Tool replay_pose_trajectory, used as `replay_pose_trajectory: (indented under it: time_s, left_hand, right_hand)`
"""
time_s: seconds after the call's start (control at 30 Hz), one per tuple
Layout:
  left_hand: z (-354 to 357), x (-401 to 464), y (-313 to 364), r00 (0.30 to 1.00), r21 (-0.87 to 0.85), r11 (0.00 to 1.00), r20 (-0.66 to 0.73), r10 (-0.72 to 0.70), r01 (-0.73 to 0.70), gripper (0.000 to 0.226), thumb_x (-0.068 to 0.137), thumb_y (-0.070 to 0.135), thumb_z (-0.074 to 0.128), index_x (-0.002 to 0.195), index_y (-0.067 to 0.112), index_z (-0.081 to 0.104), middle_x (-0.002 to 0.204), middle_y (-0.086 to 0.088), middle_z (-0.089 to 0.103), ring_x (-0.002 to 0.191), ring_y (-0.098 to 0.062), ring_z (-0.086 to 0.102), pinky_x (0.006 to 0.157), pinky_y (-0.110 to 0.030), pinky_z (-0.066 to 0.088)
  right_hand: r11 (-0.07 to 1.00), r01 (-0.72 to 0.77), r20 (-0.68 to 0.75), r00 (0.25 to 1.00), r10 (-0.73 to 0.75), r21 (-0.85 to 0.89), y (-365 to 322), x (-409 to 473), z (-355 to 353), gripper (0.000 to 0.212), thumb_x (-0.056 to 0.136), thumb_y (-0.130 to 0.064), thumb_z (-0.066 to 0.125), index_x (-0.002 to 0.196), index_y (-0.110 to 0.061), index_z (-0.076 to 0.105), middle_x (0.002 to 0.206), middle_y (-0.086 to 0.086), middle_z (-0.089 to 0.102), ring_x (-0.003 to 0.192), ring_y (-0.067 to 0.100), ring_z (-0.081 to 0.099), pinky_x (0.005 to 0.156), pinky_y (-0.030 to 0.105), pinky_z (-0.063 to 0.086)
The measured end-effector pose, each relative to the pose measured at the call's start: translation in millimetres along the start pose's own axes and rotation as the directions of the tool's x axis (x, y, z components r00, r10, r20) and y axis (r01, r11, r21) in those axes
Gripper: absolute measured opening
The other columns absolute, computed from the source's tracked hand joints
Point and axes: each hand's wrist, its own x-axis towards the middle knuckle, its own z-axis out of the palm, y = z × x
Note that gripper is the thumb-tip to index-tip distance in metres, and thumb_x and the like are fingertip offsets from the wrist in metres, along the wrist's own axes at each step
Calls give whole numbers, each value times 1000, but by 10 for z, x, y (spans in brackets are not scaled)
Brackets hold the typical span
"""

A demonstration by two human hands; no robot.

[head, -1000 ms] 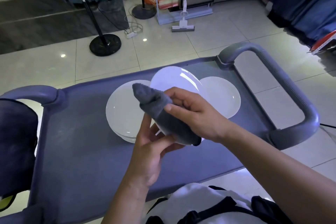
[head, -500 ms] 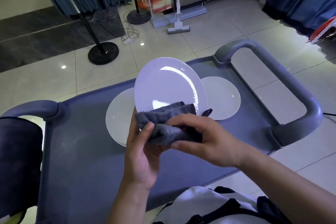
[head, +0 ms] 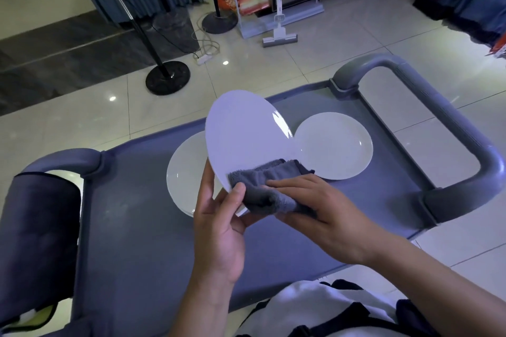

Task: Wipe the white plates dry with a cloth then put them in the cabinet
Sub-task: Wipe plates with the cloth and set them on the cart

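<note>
On cart: three plates, one cloth.

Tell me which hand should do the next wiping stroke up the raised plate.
Right. The right hand already holds the grey cloth against the lower part of the raised plate, while the left hand grips the plate's lower edge to steady it.

Held plate white with bluish cast. Cloth dark grey. 2 plates on cart: left plate white, right plate white. Cart top blue-grey. Floor tiles cream.
</note>
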Motion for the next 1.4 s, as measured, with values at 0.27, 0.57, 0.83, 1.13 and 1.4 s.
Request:
replay_pose_trajectory:
  time_s: [0.27, 0.57, 0.83, 1.13, 1.4]
  left_hand:
    - [-40, -54, -52, 995, 2, 1000, -96, -26, 27, 70, 82, 1, 53, 142, 36, 55, 129, 3, 67, 113, -24, 66, 79, -66, 57]
    - [33, -226, -95, 994, 6, 997, -69, -80, 80, 65, 79, -2, 52, 133, 34, 62, 121, -3, 69, 105, -25, 66, 75, -54, 59]
    - [27, -302, -43, 989, -27, 996, -115, -89, 87, 61, 79, -2, 55, 133, 27, 64, 113, -10, 72, 101, -26, 68, 76, -59, 60]
    - [-59, -465, -77, 951, -100, 995, -307, -29, -2, 61, 73, 0, 52, 126, 25, 63, 107, -12, 74, 82, -32, 74, 57, -45, 60]
    - [52, -613, -186, 941, -8, 996, -329, 79, -87, 61, 79, -2, 52, 126, 34, 66, 134, 0, 66, 119, -30, 66, 77, -61, 58]
  right_hand:
    - [669, -345, -70, 857, 511, 659, 223, -174, -353, 17, 96, -5, 61, 97, -13, 76, 88, 3, 74, 88, 17, 65, 80, 43, 50]
    - [925, -98, -402, 880, 252, 366, -40, 365, -646, 9, 97, -15, 61, 93, -19, 68, 81, -25, 56, 73, -5, 51, 71, 20, 41]
    - [997, 49, -49, 998, -45, 64, 37, 585, 179, 55, 99, -49, 38, 150, -31, 43, 161, -14, 27, 155, 10, 7, 124, 42, 9]
    - [935, 107, 362, 902, -235, 339, 378, -51, 9, 42, 103, -23, 54, 143, -34, 52, 156, -29, 33, 152, -3, 9, 123, 30, -2]
    - [737, -326, 262, 943, 207, 592, 661, -501, -279, 21, 95, -29, 65, 107, -15, 75, 107, -16, 71, 102, 1, 63, 91, 31, 44]
